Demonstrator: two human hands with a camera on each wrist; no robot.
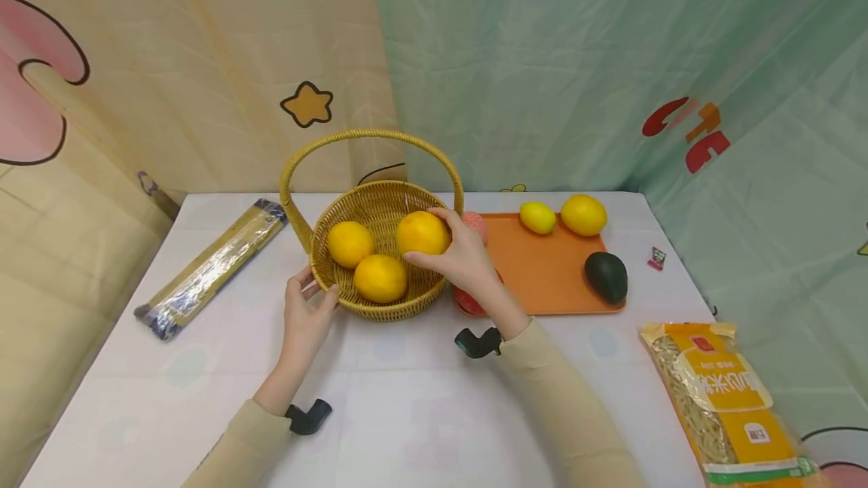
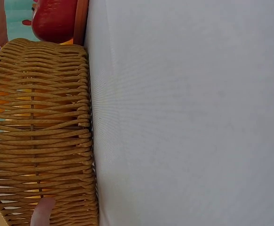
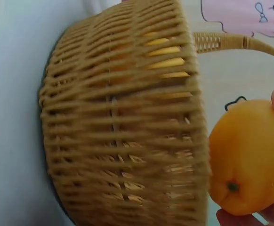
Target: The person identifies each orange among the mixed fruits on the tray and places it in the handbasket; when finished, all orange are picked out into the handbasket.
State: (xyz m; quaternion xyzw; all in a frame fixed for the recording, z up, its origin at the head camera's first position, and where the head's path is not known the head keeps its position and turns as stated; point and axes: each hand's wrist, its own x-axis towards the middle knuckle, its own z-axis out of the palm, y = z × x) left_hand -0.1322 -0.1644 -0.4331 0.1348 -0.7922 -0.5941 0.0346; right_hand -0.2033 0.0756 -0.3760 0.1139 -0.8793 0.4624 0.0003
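Observation:
A wicker basket (image 1: 389,312) with a tall arched handle stands at the table's middle. Two oranges, a left one (image 1: 350,244) and a front one (image 1: 380,279), lie inside it. My right hand (image 1: 468,256) grips a third orange (image 1: 423,233) between thumb and fingers, over the right part of the basket. In the right wrist view that orange (image 3: 250,157) shows its green stem end beside the basket's rim. At the basket's left front, my left hand (image 1: 307,311) holds the side, thumb near the rim. The left thumb (image 2: 43,212) lies against the woven wall in the left wrist view.
Right of the basket lies an orange tray (image 1: 536,277) with a lemon (image 1: 538,218), a larger yellow fruit (image 1: 584,215), an avocado (image 1: 606,277) and a partly hidden red fruit (image 2: 54,20). A long package (image 1: 213,269), a candy (image 1: 656,258) and a noodle bag (image 1: 728,401) lie around.

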